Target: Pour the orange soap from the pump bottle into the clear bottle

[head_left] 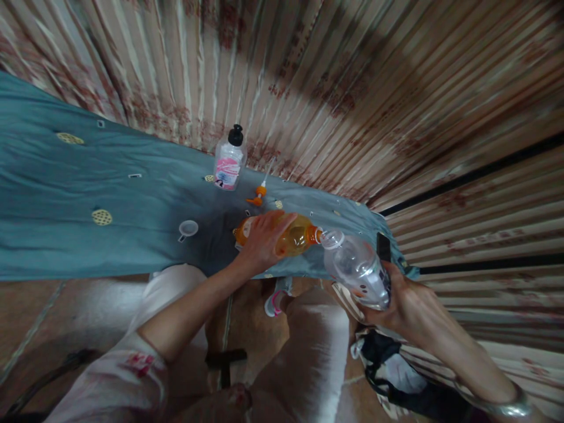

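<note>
My left hand (263,242) is wrapped round an orange bottle (296,236) of amber liquid, which lies tipped on its side over the cloth. Its orange neck points right and meets the mouth of a clear plastic bottle (352,264). That clear bottle leans toward the left, its base gripped by my right hand (391,296). Whether liquid is flowing between the two mouths I cannot tell. Just beyond the orange bottle lies an orange pump top (258,195) with a pale tube. Left of the pump stands a clear bottle with a black cap (230,158) and a pink label.
A small white strainer or scoop (188,228) lies on the blue-green cloth (145,200). At the cloth's right end is a dark phone-like object (383,247). Pleated curtains (308,88) rise behind and to the right. A dark bag (392,364) lies below my right arm.
</note>
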Available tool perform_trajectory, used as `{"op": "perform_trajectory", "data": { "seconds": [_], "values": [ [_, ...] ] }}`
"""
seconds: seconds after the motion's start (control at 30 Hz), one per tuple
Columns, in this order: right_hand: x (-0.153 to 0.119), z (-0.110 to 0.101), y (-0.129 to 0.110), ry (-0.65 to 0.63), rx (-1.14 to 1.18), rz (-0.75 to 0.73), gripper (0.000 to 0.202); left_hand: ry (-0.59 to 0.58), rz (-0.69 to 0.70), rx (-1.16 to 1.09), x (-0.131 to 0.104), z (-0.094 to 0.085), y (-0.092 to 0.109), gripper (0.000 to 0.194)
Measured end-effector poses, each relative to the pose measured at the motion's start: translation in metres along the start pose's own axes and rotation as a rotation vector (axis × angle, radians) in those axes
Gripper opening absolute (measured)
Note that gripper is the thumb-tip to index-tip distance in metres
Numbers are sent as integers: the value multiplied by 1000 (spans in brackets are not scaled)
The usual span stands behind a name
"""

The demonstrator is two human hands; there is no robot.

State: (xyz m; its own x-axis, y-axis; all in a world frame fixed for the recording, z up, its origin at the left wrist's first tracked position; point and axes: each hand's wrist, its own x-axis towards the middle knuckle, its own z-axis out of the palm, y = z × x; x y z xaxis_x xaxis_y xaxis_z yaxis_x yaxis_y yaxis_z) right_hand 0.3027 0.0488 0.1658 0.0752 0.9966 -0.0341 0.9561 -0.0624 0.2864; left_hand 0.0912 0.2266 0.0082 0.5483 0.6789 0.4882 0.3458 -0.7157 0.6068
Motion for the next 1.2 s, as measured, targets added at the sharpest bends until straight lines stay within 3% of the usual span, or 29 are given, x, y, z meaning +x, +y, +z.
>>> {"op": "perform_trajectory", "data": {
  "seconds": [1.2],
  "values": [
    [-4,4,6,-32,-8,-10,62,2,-5,-1,0,0,1,78]
  ]
}}
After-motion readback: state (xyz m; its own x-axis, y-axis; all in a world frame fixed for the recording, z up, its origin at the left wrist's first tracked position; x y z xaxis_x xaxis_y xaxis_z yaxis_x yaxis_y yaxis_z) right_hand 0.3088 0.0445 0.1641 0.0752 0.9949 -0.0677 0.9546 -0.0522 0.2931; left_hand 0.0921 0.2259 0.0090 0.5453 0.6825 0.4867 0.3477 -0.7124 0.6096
